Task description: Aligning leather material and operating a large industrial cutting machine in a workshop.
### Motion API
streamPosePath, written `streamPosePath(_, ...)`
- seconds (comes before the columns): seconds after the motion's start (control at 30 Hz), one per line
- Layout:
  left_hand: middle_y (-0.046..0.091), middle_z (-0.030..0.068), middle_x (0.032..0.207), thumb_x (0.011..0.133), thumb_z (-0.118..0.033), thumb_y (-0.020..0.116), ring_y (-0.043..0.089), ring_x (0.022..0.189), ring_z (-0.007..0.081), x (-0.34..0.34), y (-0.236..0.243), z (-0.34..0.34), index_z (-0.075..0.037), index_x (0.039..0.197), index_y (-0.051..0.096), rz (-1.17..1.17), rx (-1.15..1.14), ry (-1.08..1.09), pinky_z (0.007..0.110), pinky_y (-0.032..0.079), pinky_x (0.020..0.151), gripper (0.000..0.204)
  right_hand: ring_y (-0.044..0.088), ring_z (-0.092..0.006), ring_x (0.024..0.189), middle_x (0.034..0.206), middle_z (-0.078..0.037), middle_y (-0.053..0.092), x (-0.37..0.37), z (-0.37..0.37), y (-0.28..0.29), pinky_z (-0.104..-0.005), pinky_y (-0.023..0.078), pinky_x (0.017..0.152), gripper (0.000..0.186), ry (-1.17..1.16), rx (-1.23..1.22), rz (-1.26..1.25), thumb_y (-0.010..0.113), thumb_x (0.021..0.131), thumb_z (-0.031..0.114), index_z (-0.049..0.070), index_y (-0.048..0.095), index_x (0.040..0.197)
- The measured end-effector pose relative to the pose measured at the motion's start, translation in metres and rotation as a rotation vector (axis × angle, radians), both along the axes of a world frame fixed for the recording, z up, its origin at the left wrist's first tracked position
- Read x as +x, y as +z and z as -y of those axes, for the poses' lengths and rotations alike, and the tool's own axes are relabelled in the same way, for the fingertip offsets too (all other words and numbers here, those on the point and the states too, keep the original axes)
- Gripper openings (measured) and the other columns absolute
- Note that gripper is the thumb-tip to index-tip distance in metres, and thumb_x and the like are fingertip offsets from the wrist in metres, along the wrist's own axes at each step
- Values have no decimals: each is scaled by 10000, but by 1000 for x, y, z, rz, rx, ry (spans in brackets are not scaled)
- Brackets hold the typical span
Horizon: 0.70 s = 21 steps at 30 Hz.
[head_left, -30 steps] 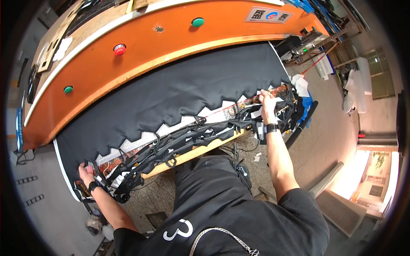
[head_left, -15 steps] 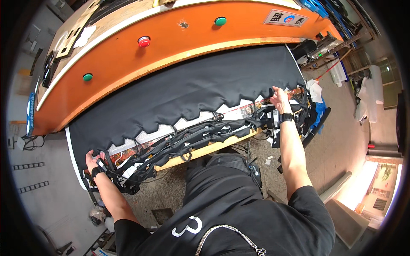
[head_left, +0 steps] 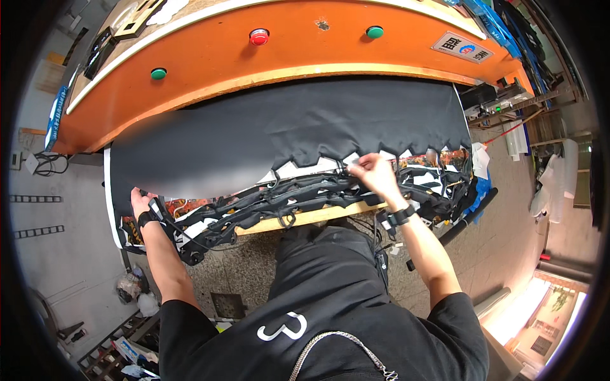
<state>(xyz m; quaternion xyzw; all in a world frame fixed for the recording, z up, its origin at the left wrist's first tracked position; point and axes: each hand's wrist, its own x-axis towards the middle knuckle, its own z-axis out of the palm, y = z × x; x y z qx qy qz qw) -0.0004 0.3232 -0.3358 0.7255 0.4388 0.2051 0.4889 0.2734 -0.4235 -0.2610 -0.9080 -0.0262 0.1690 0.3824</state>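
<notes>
A black fabric sheet (head_left: 324, 108) lies across the work surface, its zigzag lower edge showing white pieces over a patterned strip (head_left: 445, 158). Bundled black straps (head_left: 311, 190) run along the near side. At the sheet's left end, my left hand (head_left: 141, 204) grips the fabric edge beside a black strap. Right of the middle, my right hand (head_left: 375, 171) pinches the notched edge at a white piece. A soft blurred patch hides part of the sheet's left half.
An orange machine front (head_left: 318, 47) with red and green buttons spans the far side. A wooden rail (head_left: 273, 225) runs along the near edge. A dark roll (head_left: 480, 213) and blue plastic (head_left: 481, 190) lie at the right end; rails and clutter surround the machine.
My right hand has moved left along the notched edge from near the right end toward the middle. My left hand stays at the left end. The whole view has shifted.
</notes>
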Motion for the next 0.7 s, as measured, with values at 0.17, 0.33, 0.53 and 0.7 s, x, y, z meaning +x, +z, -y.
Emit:
streamPosePath(0.17, 710, 92, 1004, 903, -96, 731, 685, 912, 216, 10, -9, -8, 6, 1280, 615, 195, -75, -10, 300, 573, 816, 408, 637, -322, 1000, 997, -137, 641, -15, -41, -11, -439, 520, 882, 332, 172, -165, 330, 868, 779, 269, 26, 677, 898)
streamPosePath(0.33, 702, 53, 1091, 896, -12, 726, 654, 838, 113, 13, -16, -9, -12, 1409, 566, 8, 383, -107, 211, 515, 710, 538, 598, -190, 897, 949, -83, 622, 2, -33, -29, -322, 459, 849, 215, -18, 382, -2, 742, 851, 115, -23, 614, 748)
streamPosePath(0.53, 697, 3, 986, 960, -44, 674, 535, 570, 86, 17, -22, -26, -59, 1275, 649, 333, -188, 80, 216, 419, 477, 316, 512, -44, 809, 796, 75, 570, 7, -40, -20, -245, 379, 751, 184, -156, 833, -276, 665, 909, 80, 123, 613, 738)
streamPosePath(0.7, 593, -44, 848, 862, 75, 578, 496, 594, 63, 22, -20, -25, -91, 1407, 539, 288, -247, 156, 218, 424, 521, 571, 490, -31, 763, 794, 101, 572, 4, -52, -8, -230, 362, 723, 145, -246, 856, -201, 653, 919, 90, 132, 628, 783)
